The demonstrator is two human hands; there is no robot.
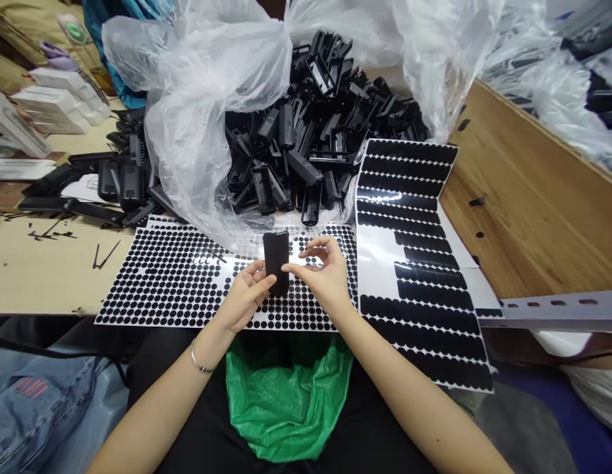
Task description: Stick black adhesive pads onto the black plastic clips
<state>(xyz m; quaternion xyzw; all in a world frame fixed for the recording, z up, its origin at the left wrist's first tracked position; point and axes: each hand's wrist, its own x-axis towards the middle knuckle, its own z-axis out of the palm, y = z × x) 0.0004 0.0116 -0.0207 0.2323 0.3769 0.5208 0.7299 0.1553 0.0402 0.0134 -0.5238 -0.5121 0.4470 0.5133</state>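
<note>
A black rectangular plastic part (275, 253) stands upright above a white sheet dotted with round black stickers (172, 283). My left hand (249, 293) grips its lower left side, thumb in front and fingers partly hidden behind. My right hand (325, 270) is at the right edge of the part; its thumb tip touches or nearly touches that edge. The right fingers are curved and apart from the thumb, with nothing visible between them. Right of the dot sheet lies a folded sheet of black scalloped sticker strips (419, 289), with some strips gone.
Behind the hands, a heap of black plastic parts (306, 145) spills from a clear plastic bag (197, 131). More black parts (120, 181) and white boxes (63, 99) lie left. A wooden board (543, 217) rises at right. A green bag (288, 401) hangs open below the table edge.
</note>
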